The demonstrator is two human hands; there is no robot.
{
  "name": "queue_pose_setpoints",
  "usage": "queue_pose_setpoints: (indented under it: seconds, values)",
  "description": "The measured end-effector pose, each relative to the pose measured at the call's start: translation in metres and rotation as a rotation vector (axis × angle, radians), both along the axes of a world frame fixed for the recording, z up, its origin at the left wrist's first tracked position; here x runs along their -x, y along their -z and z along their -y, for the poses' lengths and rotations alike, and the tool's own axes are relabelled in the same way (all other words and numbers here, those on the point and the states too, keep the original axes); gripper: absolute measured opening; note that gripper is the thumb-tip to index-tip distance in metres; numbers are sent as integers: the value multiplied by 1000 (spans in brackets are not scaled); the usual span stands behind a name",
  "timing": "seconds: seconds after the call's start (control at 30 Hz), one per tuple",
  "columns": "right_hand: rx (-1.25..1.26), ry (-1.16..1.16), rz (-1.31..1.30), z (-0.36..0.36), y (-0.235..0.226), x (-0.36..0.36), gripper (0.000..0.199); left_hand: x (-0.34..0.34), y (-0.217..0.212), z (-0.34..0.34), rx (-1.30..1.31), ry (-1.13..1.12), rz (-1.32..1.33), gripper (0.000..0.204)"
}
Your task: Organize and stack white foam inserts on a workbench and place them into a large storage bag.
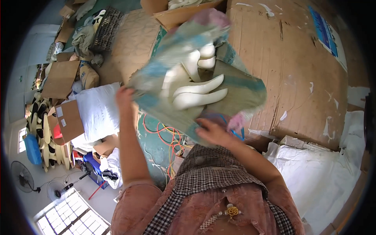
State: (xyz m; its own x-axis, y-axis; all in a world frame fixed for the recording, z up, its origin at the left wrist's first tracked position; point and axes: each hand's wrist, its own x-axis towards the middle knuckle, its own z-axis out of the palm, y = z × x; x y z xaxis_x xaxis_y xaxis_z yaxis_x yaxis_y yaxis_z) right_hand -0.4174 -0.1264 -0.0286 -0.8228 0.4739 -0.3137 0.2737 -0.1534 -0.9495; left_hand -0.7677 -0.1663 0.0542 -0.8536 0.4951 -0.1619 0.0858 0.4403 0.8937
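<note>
A greenish cloth with blue bands and pink corners is spread in front of me, partly blurred by motion. Several smooth white curved pieces lie on it; I cannot tell their exact kind. My left hand grips the cloth's left edge with the arm stretched out. Closer to my body, my right hand is closed on the near edge, beside a pink corner. The far part of the cloth is raised and smeared.
A large cardboard sheet lies on the right, and an open carton of white pieces stands at the far side. On the left are a white sack and cardboard boxes. Coloured hoses coil on the green floor.
</note>
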Motion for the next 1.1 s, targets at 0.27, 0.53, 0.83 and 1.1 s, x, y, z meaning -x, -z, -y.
queue_pose_setpoints:
  seconds: [0.27,0.53,0.83,1.1]
  values:
    - [408,773,383,-87,6,22,68,67,35,73,-227,-447,807,21]
    - [124,407,849,-175,86,64,103,52,91,42,-447,-223,906,29]
    - [-528,376,398,-120,-17,28,45,11,38,91,-58,-142,-191,62]
    - [-943,286,-106,-107,-231,-115,42,-260,-138,-81,-162,1105,-735,87]
